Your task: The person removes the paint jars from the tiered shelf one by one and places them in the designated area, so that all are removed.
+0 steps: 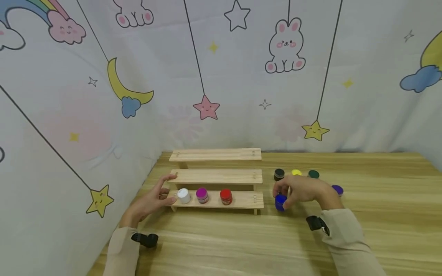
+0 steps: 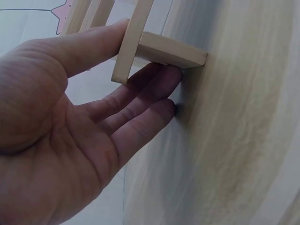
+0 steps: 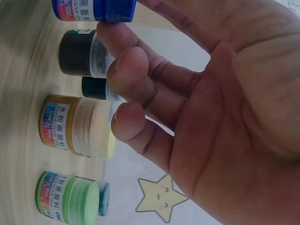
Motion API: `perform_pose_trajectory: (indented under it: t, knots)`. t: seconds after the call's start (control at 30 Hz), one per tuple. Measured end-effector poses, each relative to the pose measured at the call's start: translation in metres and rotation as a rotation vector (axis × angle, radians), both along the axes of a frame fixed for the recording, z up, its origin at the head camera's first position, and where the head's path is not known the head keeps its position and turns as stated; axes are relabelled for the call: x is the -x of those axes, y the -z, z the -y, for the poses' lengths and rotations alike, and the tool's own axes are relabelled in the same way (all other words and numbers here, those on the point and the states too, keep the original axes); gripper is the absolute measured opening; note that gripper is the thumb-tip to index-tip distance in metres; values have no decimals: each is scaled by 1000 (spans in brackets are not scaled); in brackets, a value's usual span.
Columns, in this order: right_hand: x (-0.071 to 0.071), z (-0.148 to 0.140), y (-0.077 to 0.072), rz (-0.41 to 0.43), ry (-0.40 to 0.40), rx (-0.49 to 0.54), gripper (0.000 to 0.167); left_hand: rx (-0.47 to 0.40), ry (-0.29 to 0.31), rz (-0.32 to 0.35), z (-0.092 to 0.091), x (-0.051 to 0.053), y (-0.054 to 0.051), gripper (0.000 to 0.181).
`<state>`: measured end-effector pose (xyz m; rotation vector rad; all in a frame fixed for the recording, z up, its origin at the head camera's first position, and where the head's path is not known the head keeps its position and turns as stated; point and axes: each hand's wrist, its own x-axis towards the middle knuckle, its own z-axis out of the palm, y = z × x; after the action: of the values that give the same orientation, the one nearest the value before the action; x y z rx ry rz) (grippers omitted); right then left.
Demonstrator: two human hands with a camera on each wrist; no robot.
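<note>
A three-tier wooden rack [image 1: 214, 176] stands on the table. My left hand [image 1: 150, 203] holds the left end of its lowest board, thumb on the board and fingers underneath, as the left wrist view shows. On that board sit a white paint jar [image 1: 183, 196], a magenta paint jar [image 1: 202, 195] and a red paint jar [image 1: 226, 197]. Right of the rack, my right hand [image 1: 304, 188] pinches a blue paint jar [image 1: 280, 203] between thumb and fingers. In the right wrist view the blue jar is cut off by the top edge.
Behind my right hand are a black jar [image 1: 279, 174], a yellow jar [image 1: 296, 172] and a dark green jar [image 1: 313, 174]. A purple-lidded jar [image 1: 337, 190] stands beside my right wrist. The right wrist view adds a tan jar [image 3: 61, 124] and a light green jar [image 3: 61, 197].
</note>
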<state>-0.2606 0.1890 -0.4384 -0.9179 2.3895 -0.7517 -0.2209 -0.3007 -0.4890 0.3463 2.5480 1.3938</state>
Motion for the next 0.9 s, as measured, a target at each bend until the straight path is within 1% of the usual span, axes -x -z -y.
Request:
perform_pose_trajectory:
  t: [0.2, 0.3, 0.43, 0.53, 0.7, 0.9]
  knots:
    - [2, 2, 5, 27, 18, -37, 31, -3, -2, -4, 1, 0, 1, 75]
    - [1, 2, 6, 26, 27, -54, 30, -10, 0, -3, 1, 0, 2, 75]
    - [-1, 0, 5, 38, 48, -44, 28, -10, 3, 5, 1, 0, 3, 75]
    - [-3, -1, 3, 36, 51, -24, 26, -28, 6, 14, 2, 0, 3, 74]
    - [-3, 1, -3, -26, 24, 20, 21, -35, 5, 15, 1, 0, 2, 73]
    - [-3, 12, -6, -162, 53, 96, 21, -22, -8, 27, 1, -2, 2, 73]
